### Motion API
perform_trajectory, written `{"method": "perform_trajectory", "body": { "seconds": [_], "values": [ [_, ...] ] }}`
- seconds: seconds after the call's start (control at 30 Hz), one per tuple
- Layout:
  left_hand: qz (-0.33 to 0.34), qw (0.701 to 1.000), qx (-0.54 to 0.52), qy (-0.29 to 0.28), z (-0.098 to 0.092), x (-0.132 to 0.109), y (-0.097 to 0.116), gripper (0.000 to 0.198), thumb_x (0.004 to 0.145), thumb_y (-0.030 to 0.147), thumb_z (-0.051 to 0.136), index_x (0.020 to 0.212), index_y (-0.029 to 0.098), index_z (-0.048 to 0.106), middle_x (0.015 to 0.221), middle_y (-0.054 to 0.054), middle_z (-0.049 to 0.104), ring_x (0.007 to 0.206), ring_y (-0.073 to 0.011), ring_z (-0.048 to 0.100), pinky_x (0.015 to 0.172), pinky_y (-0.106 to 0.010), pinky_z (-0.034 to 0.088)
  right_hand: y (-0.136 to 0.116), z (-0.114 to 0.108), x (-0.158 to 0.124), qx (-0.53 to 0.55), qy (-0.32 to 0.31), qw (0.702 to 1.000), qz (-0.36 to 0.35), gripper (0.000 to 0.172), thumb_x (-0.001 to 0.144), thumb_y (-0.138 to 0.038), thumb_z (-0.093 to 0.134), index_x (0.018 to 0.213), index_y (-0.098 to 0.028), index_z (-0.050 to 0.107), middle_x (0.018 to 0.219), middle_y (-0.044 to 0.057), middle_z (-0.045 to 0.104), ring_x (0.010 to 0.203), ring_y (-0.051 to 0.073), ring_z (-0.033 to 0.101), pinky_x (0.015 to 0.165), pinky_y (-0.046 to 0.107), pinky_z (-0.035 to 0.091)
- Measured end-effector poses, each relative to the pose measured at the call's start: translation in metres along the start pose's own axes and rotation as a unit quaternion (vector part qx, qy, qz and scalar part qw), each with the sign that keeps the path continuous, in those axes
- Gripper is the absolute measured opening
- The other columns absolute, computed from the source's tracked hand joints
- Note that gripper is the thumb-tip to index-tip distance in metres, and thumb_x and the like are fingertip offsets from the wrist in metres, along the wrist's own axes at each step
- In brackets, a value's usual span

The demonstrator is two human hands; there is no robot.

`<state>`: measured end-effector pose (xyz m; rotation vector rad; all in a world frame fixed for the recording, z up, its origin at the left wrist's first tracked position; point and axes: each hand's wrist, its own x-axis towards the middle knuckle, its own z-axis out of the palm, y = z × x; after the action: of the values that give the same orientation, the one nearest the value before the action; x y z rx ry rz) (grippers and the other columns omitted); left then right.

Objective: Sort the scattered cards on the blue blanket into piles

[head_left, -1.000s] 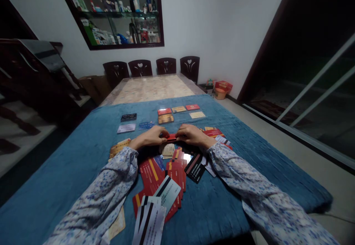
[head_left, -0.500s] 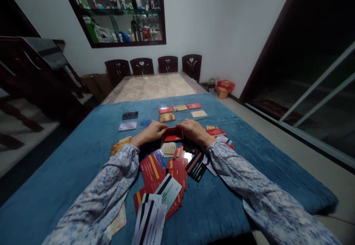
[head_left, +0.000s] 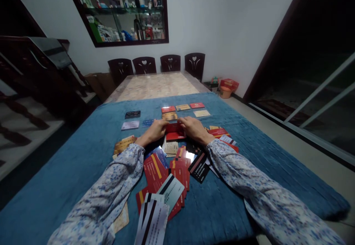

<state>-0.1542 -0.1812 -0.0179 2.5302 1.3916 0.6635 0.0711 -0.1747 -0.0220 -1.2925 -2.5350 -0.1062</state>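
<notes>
My left hand [head_left: 155, 129] and my right hand [head_left: 194, 129] are closed on the two ends of a red card [head_left: 174, 128], which looks tilted up on edge. Whether it is one card or a small stack I cannot tell. Another red surface [head_left: 176, 137] shows just below it. Nearer me lie cream cards [head_left: 171, 148], fanned red cards [head_left: 155, 170], black cards [head_left: 199, 168] and pale cards with dark stripes [head_left: 152, 222]. Right behind my hands sits a gold card pile [head_left: 169, 116]; a blue card [head_left: 148, 123] is partly hidden by my left hand.
Farther back are separate piles: black [head_left: 132, 114], lilac [head_left: 130, 125], red [head_left: 168, 109], yellow [head_left: 183, 107] and cream [head_left: 202, 113]. Gold cards [head_left: 124, 145] lie left, red cards [head_left: 217, 132] right. A blue cloth [head_left: 91, 156] covers the near table; several chairs [head_left: 170, 63] stand behind.
The view has shifted slightly, moving the scene a little to the right. Between my hands the red card has tilted, and more red surface shows below it.
</notes>
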Motion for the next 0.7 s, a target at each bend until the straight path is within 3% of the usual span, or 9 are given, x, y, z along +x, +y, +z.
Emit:
{"method": "perform_trajectory", "body": {
  "seconds": [0.23, 0.5, 0.7],
  "values": [
    [-0.008, 0.999, 0.033, 0.017, 0.009, -0.001, 0.0, 0.031, 0.087, 0.004, 0.053, 0.11, 0.015, 0.072, 0.115, -0.012, 0.076, 0.106, -0.0234, 0.07, 0.092, -0.031, 0.054, -0.006, -0.006, -0.001, -0.018, -0.029, 0.999, 0.029, 0.038, 0.102, -0.023, 0.051, 0.138, -0.021, 0.062, 0.117, 0.014, 0.071, 0.102, 0.025, 0.064, 0.081, 0.03, 0.043],
    [-0.022, 0.995, 0.097, -0.002, 0.014, -0.006, -0.002, 0.048, 0.092, 0.015, 0.053, 0.14, 0.017, 0.059, 0.106, -0.013, 0.076, 0.094, -0.0251, 0.072, 0.084, -0.032, 0.054, -0.006, -0.002, -0.005, -0.018, -0.044, 0.999, 0.015, 0.051, 0.1, -0.024, 0.053, 0.151, -0.024, 0.052, 0.121, 0.016, 0.071, 0.106, 0.027, 0.064, 0.087, 0.035, 0.043],
    [-0.034, 0.995, 0.097, -0.002, 0.014, -0.006, -0.001, 0.05, 0.092, 0.018, 0.055, 0.142, 0.017, 0.057, 0.109, -0.014, 0.076, 0.096, -0.0259, 0.072, 0.085, -0.032, 0.053, -0.003, 0.009, -0.003, -0.03, -0.039, 0.999, 0.004, 0.054, 0.101, -0.023, 0.048, 0.155, -0.023, 0.048, 0.126, 0.018, 0.067, 0.115, 0.03, 0.058, 0.089, 0.036, 0.041]
  ]
}}
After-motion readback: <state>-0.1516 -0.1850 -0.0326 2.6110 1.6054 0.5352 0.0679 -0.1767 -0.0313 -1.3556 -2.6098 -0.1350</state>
